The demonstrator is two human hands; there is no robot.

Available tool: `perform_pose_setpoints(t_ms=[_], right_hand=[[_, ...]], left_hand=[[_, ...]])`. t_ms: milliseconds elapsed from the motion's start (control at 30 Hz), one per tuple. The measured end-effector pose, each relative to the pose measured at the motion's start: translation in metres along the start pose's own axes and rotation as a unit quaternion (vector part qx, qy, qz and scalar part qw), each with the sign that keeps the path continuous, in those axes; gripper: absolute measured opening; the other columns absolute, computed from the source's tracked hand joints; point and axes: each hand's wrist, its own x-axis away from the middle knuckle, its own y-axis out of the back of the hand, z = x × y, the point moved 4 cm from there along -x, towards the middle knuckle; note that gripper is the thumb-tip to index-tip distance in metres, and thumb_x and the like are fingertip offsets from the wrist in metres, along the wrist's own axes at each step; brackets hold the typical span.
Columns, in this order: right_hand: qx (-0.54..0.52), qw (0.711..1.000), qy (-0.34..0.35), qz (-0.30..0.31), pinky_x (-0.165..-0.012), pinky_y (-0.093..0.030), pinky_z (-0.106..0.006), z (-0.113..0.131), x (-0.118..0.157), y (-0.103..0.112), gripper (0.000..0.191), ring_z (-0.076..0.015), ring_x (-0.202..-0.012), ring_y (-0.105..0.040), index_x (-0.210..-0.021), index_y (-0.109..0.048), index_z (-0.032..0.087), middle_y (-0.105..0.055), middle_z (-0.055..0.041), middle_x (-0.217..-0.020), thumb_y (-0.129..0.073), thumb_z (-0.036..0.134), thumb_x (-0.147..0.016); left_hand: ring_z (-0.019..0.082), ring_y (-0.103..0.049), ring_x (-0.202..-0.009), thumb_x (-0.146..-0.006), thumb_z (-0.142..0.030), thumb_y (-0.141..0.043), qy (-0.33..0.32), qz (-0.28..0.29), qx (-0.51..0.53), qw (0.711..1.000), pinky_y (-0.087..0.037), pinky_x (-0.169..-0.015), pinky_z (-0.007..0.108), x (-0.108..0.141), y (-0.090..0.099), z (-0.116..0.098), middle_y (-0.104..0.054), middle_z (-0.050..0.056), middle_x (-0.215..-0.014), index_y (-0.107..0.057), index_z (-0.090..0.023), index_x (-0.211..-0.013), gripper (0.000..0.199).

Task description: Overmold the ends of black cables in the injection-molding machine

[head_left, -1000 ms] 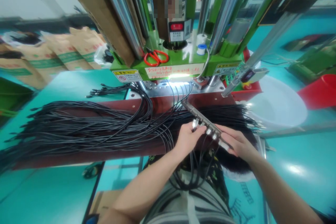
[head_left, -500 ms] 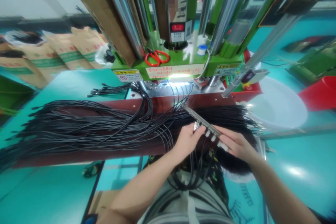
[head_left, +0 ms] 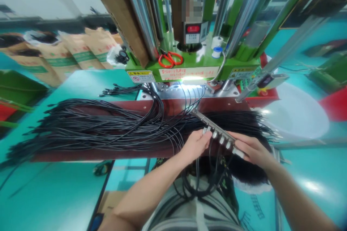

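Observation:
A long metal bar (head_left: 217, 127) slants above the front of the bench, with several silvery connectors (head_left: 222, 139) along its near side. My right hand (head_left: 255, 151) is closed around the bar's right end. Thumb and fingers of my left hand (head_left: 195, 145) pinch a cable connector (head_left: 206, 130) at the bar's near edge. Black cables (head_left: 197, 173) loop down from the bar toward my lap. Left of my hands lies a thick spread of black cables (head_left: 92, 126) on the dark red bench top (head_left: 81, 154). My fingers partly hide the held connector.
A green machine (head_left: 151, 65) with upright metal columns stands ahead, its lit gap crossed by thin cables. Red-handled scissors (head_left: 170, 59) and a blue-rimmed spool (head_left: 216, 52) rest on it. A white tub (head_left: 298, 115) is at right; paper sacks (head_left: 81, 52) stand back left.
The whole view has shifted, so the machine and bench appear farther right. Both hands keep hold at the bar, and the left fingers have shifted slightly at the connector.

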Motion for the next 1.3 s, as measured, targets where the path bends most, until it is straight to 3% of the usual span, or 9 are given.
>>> perform_pose_setpoints(t_ms=[133, 200, 267, 367, 600, 733, 900, 1033, 1300], right_hand=[[0.024, 1.000, 0.000, 0.000, -0.034, -0.025, -0.018, 0.001, -0.001, 0.001, 0.062, -0.0058, -0.042, -0.037, -0.127, -0.049, 0.011, -0.063, -0.0077, -0.077, -0.053, 0.050, -0.079], [0.046, 0.999, 0.021, 0.007, -0.036, -0.033, -0.019, 0.003, -0.001, 0.001, 0.058, -0.0084, -0.046, -0.045, -0.127, -0.050, 0.013, -0.065, -0.0089, -0.086, -0.051, 0.049, -0.081], [0.074, 0.995, 0.064, 0.012, -0.050, -0.047, -0.023, 0.005, -0.002, 0.002, 0.053, -0.0162, -0.066, -0.059, -0.125, -0.053, 0.016, -0.064, -0.0089, -0.101, -0.052, 0.046, -0.082], [0.113, 0.987, 0.114, 0.008, -0.071, -0.051, -0.028, 0.007, -0.002, 0.002, 0.047, -0.0252, -0.096, -0.058, -0.123, -0.056, 0.020, -0.060, -0.0059, -0.115, -0.054, 0.044, -0.082], [0.060, 0.996, 0.066, -0.011, -0.039, -0.043, -0.021, -0.005, -0.003, 0.004, 0.052, -0.0147, -0.057, -0.058, -0.123, -0.055, 0.018, -0.065, -0.0091, -0.100, -0.052, 0.048, -0.081], [0.041, 0.998, 0.050, -0.010, -0.031, -0.036, -0.019, -0.012, -0.004, 0.008, 0.054, -0.0119, -0.047, -0.053, -0.126, -0.052, 0.018, -0.066, -0.0089, -0.087, -0.053, 0.048, -0.081], [0.031, 0.997, 0.071, -0.007, -0.047, -0.052, -0.025, -0.002, -0.002, 0.005, 0.048, -0.0210, -0.068, -0.063, -0.120, -0.058, 0.020, -0.066, -0.0086, -0.098, -0.056, 0.044, -0.079], [0.019, 0.996, 0.088, 0.001, -0.074, -0.054, -0.031, 0.003, -0.002, 0.003, 0.042, -0.0277, -0.102, -0.057, -0.118, -0.060, 0.022, -0.058, -0.0060, -0.119, -0.055, 0.044, -0.082], [0.119, 0.985, 0.127, 0.016, -0.088, -0.048, -0.037, 0.008, -0.004, 0.006, 0.045, -0.0301, -0.110, -0.052, -0.121, -0.058, 0.020, -0.060, -0.0056, -0.116, -0.053, 0.042, -0.082]], left_hand=[[0.003, -0.023, -0.032, -0.073, -0.057, -0.049, 0.023, 0.019, 0.037, 0.999, -0.018, -0.033, 0.017, 0.002, -0.001, -0.006, -0.030, -0.009, -0.040, -0.035, -0.018, -0.056, 0.045], [0.002, -0.022, -0.032, -0.071, -0.059, -0.051, 0.024, 0.026, 0.052, 0.998, -0.016, -0.033, 0.017, 0.002, -0.001, -0.008, -0.029, -0.009, -0.039, -0.034, -0.019, -0.055, 0.046], [0.002, -0.021, -0.032, -0.070, -0.059, -0.051, 0.017, 0.025, 0.058, 0.998, -0.015, -0.033, 0.017, 0.001, -0.001, -0.008, -0.030, -0.009, -0.039, -0.034, -0.018, -0.054, 0.047], [0.002, -0.021, -0.032, -0.070, -0.059, -0.051, 0.015, 0.023, 0.061, 0.998, -0.014, -0.034, 0.018, 0.000, 0.000, -0.008, -0.029, -0.009, -0.038, -0.034, -0.019, -0.054, 0.047], [0.004, -0.027, -0.037, -0.081, -0.049, -0.037, 0.014, 0.027, -0.027, 0.999, -0.018, -0.038, 0.019, 0.001, 0.012, -0.015, -0.034, -0.006, -0.045, -0.040, -0.017, -0.058, 0.039], [0.006, -0.032, -0.044, -0.084, -0.035, -0.031, -0.052, 0.021, -0.067, 0.996, -0.024, -0.045, 0.021, 0.001, 0.018, -0.018, -0.034, -0.005, -0.048, -0.035, -0.018, -0.055, 0.034], [0.008, -0.038, -0.052, -0.084, -0.028, -0.029, -0.127, 0.014, -0.113, 0.985, -0.029, -0.053, 0.023, -0.002, 0.017, -0.020, -0.041, -0.003, -0.052, -0.036, -0.017, -0.053, 0.034], [0.007, -0.033, -0.047, -0.084, -0.029, -0.031, -0.116, 0.019, -0.058, 0.991, -0.026, -0.049, 0.022, -0.006, 0.016, -0.016, -0.034, -0.005, -0.049, -0.032, -0.018, -0.053, 0.033], [0.005, -0.021, -0.037, -0.080, -0.034, -0.035, -0.039, 0.024, 0.030, 0.999, -0.014, -0.039, 0.020, -0.007, 0.016, -0.007, -0.023, -0.008, -0.043, -0.028, -0.019, -0.054, 0.031]])
